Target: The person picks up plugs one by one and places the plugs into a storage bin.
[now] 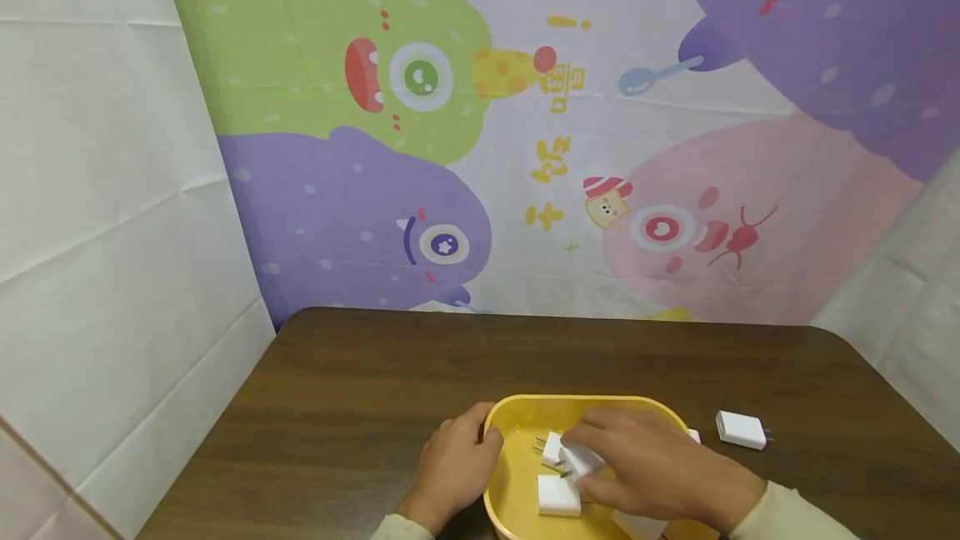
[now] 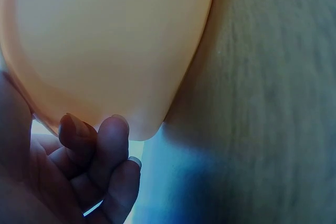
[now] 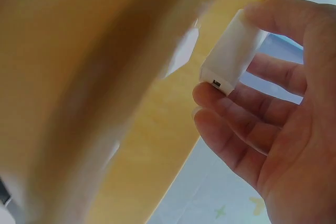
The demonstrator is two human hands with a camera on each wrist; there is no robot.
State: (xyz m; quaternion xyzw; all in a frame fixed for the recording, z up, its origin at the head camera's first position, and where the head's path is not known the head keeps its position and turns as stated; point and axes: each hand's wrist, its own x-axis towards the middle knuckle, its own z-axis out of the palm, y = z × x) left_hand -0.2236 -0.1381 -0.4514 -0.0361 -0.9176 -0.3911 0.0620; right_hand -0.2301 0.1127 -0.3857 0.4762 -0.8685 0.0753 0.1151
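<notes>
In the head view, the near end of the yellow basin (image 1: 517,469) was cut off by the bottom edge. Much of its right side and part of the held USB wall charger (image 1: 581,461) were covered by the right hand (image 1: 652,465). A white block (image 1: 641,525), perhaps another charger, was partly hidden beneath. In the right wrist view, the basin's nearest rim was blurred.

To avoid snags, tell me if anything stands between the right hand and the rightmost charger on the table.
Yes: the yellow tub's right rim lies between the right hand and the rightmost charger; a partly hidden white object shows beside it.
</notes>
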